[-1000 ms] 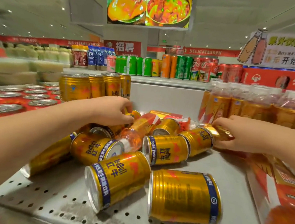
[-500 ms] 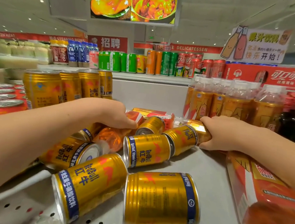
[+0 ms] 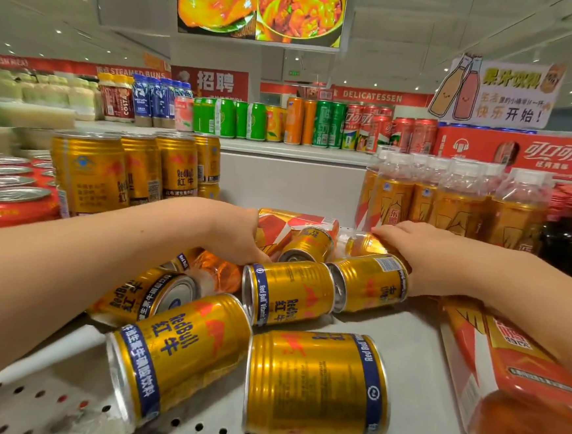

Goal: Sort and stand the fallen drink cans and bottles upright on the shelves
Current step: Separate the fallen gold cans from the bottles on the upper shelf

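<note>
Several gold Red Bull cans lie on their sides on the perforated grey shelf (image 3: 415,360); the nearest are one can (image 3: 178,355) and another can (image 3: 315,387). My left hand (image 3: 238,235) curls over a fallen orange bottle (image 3: 216,274) with a red and white label. My right hand (image 3: 421,258) grips a fallen gold-labelled bottle (image 3: 362,245) behind a lying can (image 3: 370,281). A large orange bottle (image 3: 511,382) lies under my right forearm.
Upright gold cans (image 3: 89,170) stand at the back left, with red can tops (image 3: 12,195) beside them. Upright orange bottles (image 3: 457,203) stand at the back right, dark bottles (image 3: 569,249) further right. A higher shelf behind carries green, orange and red cans (image 3: 322,124).
Both hands have closed in over the pile's back; the left has slid from the standing cans onto the orange bottle. The camera has shifted, and the near cans look larger.
</note>
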A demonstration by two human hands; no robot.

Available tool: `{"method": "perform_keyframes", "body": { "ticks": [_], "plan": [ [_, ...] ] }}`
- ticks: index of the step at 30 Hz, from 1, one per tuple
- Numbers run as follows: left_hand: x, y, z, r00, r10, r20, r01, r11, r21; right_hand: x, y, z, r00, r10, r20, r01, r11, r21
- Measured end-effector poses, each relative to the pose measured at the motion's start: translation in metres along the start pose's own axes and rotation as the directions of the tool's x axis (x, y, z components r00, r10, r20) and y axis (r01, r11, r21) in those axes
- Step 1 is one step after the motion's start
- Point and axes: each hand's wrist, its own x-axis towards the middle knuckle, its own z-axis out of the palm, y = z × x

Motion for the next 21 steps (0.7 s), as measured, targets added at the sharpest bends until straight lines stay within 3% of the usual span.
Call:
{"method": "perform_keyframes", "body": {
  "ticks": [7,11,16,18,21],
  "plan": [
    [-0.002,-0.001,0.001,0.998,0.043,-0.044,-0.043,0.999,-0.010,-0.023,-0.016,-0.012,0.995,-0.100,0.008,0.100,0.995,0.002],
    [-0.001,0.002,-0.002,0.996,0.082,-0.017,-0.084,0.988,-0.126,-0.037,-0.022,-0.027,0.993,-0.077,-0.094,0.096,0.972,0.213],
    [0.003,0.022,-0.011,0.963,0.138,-0.231,-0.187,0.960,-0.207,-0.042,-0.029,-0.018,0.995,-0.103,-0.009,0.100,0.941,0.324],
    [0.009,0.039,-0.012,0.967,0.167,-0.192,-0.199,0.966,-0.166,-0.041,-0.030,-0.013,0.994,-0.109,0.019,0.100,0.955,0.279],
    [0.020,0.061,-0.015,0.994,0.112,-0.003,-0.112,0.986,-0.125,-0.036,-0.033,-0.005,0.993,-0.117,0.002,0.114,0.969,0.218]
  ]
}}
